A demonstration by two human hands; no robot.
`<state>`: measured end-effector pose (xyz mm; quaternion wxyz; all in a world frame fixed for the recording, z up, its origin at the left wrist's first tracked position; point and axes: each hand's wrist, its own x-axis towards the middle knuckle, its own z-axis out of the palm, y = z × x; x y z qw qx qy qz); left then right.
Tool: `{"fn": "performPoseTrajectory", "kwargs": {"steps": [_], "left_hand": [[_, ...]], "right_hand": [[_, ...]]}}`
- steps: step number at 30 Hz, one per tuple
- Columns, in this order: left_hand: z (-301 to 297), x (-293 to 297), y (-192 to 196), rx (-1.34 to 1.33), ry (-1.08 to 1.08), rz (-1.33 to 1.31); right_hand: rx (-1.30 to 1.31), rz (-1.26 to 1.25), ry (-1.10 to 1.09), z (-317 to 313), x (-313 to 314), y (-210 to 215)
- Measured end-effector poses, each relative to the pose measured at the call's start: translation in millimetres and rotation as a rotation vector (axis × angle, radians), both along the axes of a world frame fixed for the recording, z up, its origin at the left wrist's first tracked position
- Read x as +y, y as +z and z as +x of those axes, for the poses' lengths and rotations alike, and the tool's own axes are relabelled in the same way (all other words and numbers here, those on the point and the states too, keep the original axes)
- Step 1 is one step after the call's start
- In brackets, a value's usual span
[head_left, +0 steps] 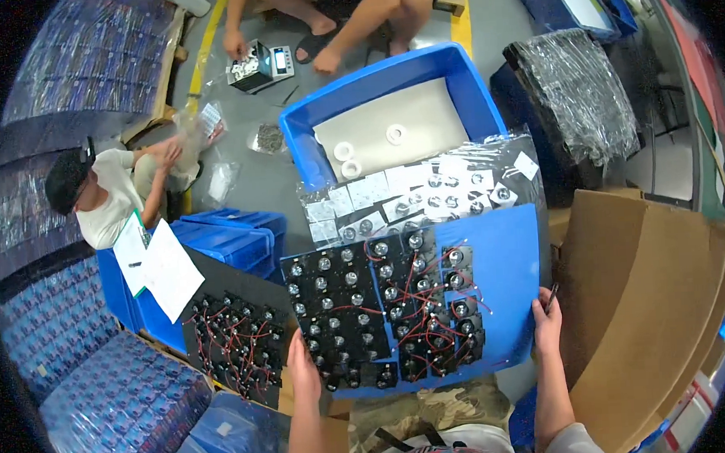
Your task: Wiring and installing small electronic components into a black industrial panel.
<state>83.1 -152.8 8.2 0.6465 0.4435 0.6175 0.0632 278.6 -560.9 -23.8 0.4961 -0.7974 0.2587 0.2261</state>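
1. Two hands grip your blue board (508, 268): left hand (302, 367) closed on its lower-left edge, right hand (546, 322) pinching its right edge.
2. Black wired modules (383, 311) cover it.
3. Clear bag of white square packets (410, 193) lies beyond, against the blue bin (470, 81).

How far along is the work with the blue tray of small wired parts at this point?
Done, it appears: the black foam sheet on the blue tray is largely filled with small round wired parts. In hand: the left hand and right hand grip the tray's near corners; the right also holds a dark pen-like thing. Left, seemingly: bagged parts lying on the blue crate.
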Motion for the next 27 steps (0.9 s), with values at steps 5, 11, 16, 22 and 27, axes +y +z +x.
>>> {"fn": "performPoseTrajectory", "kwargs": {"steps": [5, 11, 16, 22, 27], "left_hand": [[-11, 14, 1, 0.006, -0.118, 0.009], [-43, 31, -14, 0.023, -0.267, -0.019], [-50, 43, -11, -0.019, -0.347, -0.055], [-64, 51, -12, -0.031, -0.417, -0.071], [-73, 48, -16, 0.008, -0.43, -0.049]], "right_hand": [[0.018, 0.018, -0.085, -32, 3, 14], [-0.02, -0.034, -0.216, -108, 4, 12], [-0.074, 0.002, -0.268, -143, 2, 20], [-0.12, -0.037, -0.314, -174, 11, 32], [-0.105, -0.04, -0.321, -178, 8, 28]]}}
